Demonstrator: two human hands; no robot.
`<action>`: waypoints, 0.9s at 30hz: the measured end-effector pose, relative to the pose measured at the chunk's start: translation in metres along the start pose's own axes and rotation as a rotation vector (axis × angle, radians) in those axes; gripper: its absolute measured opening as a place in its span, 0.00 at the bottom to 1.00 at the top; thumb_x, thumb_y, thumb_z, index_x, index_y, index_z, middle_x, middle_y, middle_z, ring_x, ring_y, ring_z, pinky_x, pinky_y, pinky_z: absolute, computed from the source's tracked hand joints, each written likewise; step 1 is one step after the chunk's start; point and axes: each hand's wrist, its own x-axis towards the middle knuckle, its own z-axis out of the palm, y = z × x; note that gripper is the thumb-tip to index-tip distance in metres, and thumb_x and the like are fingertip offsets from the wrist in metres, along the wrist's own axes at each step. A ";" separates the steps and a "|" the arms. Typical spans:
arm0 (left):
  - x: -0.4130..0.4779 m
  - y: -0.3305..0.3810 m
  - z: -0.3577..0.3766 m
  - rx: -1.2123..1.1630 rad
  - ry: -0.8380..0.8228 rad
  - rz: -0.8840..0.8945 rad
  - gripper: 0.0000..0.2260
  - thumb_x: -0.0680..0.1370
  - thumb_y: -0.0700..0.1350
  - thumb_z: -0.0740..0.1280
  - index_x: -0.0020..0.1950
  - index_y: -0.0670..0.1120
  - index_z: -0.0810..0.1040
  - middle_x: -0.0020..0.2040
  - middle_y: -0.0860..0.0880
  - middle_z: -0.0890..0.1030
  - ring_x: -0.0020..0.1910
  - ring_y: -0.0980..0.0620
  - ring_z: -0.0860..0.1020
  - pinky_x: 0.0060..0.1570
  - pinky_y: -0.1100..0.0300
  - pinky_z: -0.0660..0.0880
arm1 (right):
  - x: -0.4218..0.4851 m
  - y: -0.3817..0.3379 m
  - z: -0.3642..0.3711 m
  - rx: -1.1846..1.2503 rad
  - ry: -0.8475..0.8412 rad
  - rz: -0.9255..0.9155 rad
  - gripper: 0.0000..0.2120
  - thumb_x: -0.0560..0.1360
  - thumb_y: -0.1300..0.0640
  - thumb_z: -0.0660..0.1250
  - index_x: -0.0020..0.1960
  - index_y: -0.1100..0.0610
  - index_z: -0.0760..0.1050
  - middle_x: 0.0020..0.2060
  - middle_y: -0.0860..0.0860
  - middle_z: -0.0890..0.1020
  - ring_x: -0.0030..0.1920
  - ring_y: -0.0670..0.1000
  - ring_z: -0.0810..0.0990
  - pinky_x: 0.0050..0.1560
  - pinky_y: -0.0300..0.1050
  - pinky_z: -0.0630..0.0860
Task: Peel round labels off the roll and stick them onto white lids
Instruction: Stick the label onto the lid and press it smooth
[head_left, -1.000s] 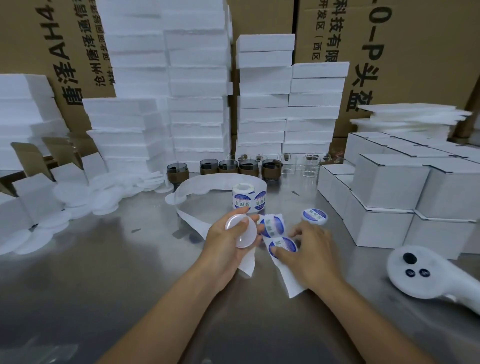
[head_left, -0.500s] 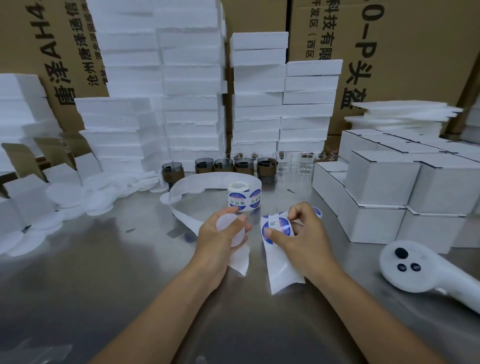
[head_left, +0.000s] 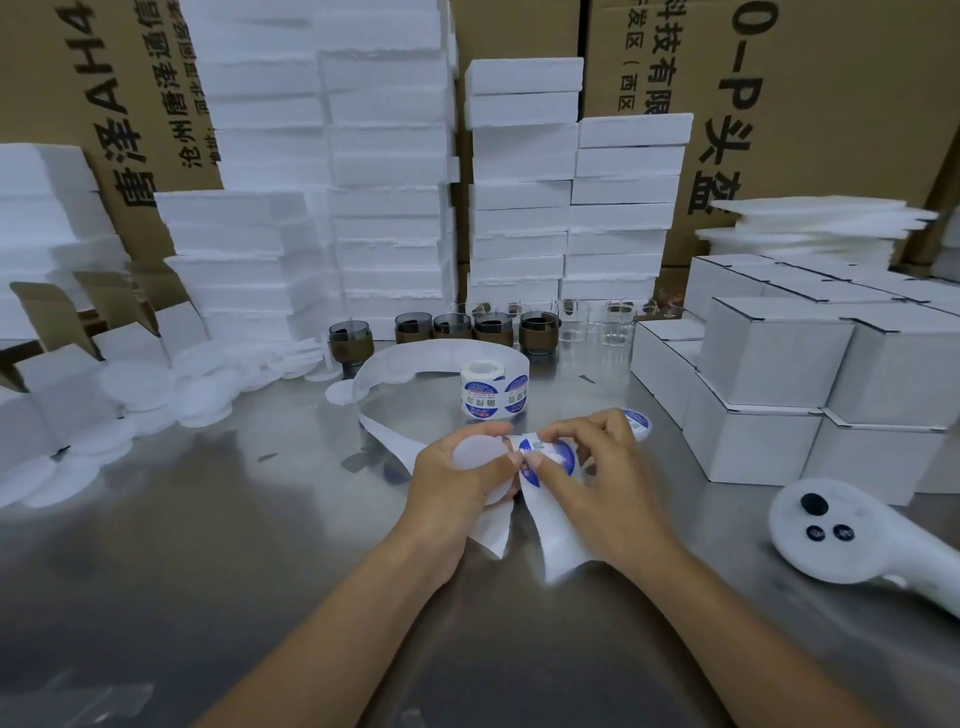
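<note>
1. Head view: just in front of the label roll (head_left: 493, 389), nearer the person, both hands meet above the tabletop (head_left: 260, 519); the step in hand looks like freeing one round label and carrying it onto a lid
2. The left hand (head_left: 457, 473) holds a bare white lid (head_left: 475, 452), its fingers (head_left: 488, 431) curled over the far rim and the thumb pressed on the near face, so the lid is clamped and tilted toward the camera
3. The right hand (head_left: 597, 467) pinches the blue-and-white label (head_left: 550, 452) between thumb and forefinger; its fingers (head_left: 566, 428) are closed together on the label's edge, though blur hides whether that edge is already free of the backing strip (head_left: 561, 540), which hangs down below the hands
4. The label sits just beside the lid, on the side away from the left palm, and the two thumbs almost touch where label and lid meet
5. To do it well, I judge: bend the backing sharply away so the edge lifts cleanly, hold only the label's rim, centre it over the lid before any contact, then press from one side across to push out air
6. The left thumb probably has to clear the lid's face first
7. A labelled lid (head_left: 638, 422) lies in front of the roll too, partly hidden beyond the right hand
</note>
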 end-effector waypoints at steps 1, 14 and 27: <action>0.000 0.000 0.000 0.010 0.017 0.008 0.10 0.70 0.36 0.74 0.48 0.48 0.83 0.51 0.44 0.82 0.46 0.48 0.83 0.45 0.55 0.81 | 0.001 0.001 0.001 -0.024 0.011 -0.005 0.04 0.71 0.52 0.70 0.46 0.48 0.78 0.45 0.45 0.69 0.44 0.34 0.71 0.41 0.26 0.67; 0.004 0.002 -0.005 0.111 -0.031 0.062 0.11 0.71 0.34 0.72 0.45 0.51 0.81 0.58 0.42 0.79 0.54 0.44 0.80 0.51 0.49 0.80 | 0.002 0.000 -0.006 -0.245 -0.022 -0.184 0.08 0.74 0.54 0.68 0.53 0.49 0.80 0.48 0.45 0.79 0.53 0.47 0.74 0.55 0.45 0.68; 0.004 0.007 -0.009 0.238 -0.127 0.105 0.10 0.72 0.35 0.72 0.43 0.51 0.81 0.54 0.49 0.81 0.56 0.48 0.78 0.54 0.54 0.79 | 0.003 -0.001 -0.010 -0.127 -0.123 -0.124 0.02 0.73 0.56 0.69 0.46 0.51 0.77 0.43 0.44 0.78 0.48 0.46 0.74 0.48 0.36 0.68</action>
